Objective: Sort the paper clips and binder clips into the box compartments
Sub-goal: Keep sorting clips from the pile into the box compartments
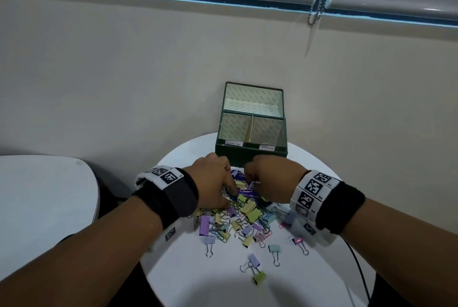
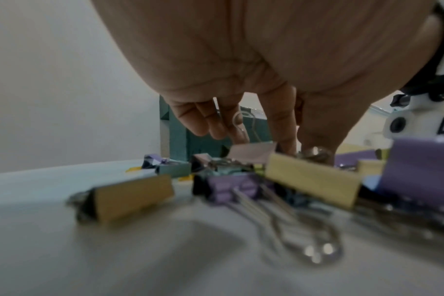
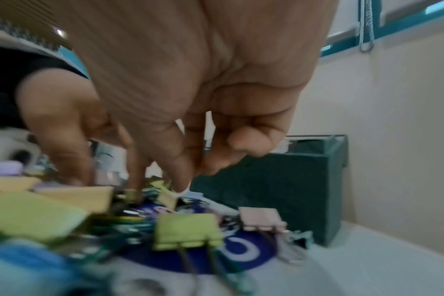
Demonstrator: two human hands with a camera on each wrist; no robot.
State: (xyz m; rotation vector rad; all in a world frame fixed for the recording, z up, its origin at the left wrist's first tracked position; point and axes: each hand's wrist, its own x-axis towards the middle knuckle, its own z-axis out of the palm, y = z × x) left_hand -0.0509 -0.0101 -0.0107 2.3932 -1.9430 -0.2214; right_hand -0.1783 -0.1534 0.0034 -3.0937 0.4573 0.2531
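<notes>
A heap of pastel binder clips and coloured paper clips (image 1: pixel 243 217) lies on a round white table (image 1: pixel 322 282), partly on a blue printed packet (image 1: pixel 247 194). Behind it stands a green box (image 1: pixel 250 152) with its lid up and two labelled compartments, both bare inside. My left hand (image 1: pixel 213 180) reaches into the far left of the heap. Its thumb and forefinger (image 2: pixel 284 130) pinch down at a silver clip (image 2: pixel 314 152) beside a pink binder clip (image 2: pixel 251 153). My right hand (image 1: pixel 270 180) hovers opposite, fingers curled, pinching a small yellow binder clip (image 3: pixel 167 196).
A few binder clips (image 1: pixel 255 261) lie loose nearer me on the table. Another white tabletop (image 1: pixel 37 195) sits to the left across a dark gap. A black cable (image 1: pixel 357 264) runs over the table's right edge. The box backs onto a beige wall.
</notes>
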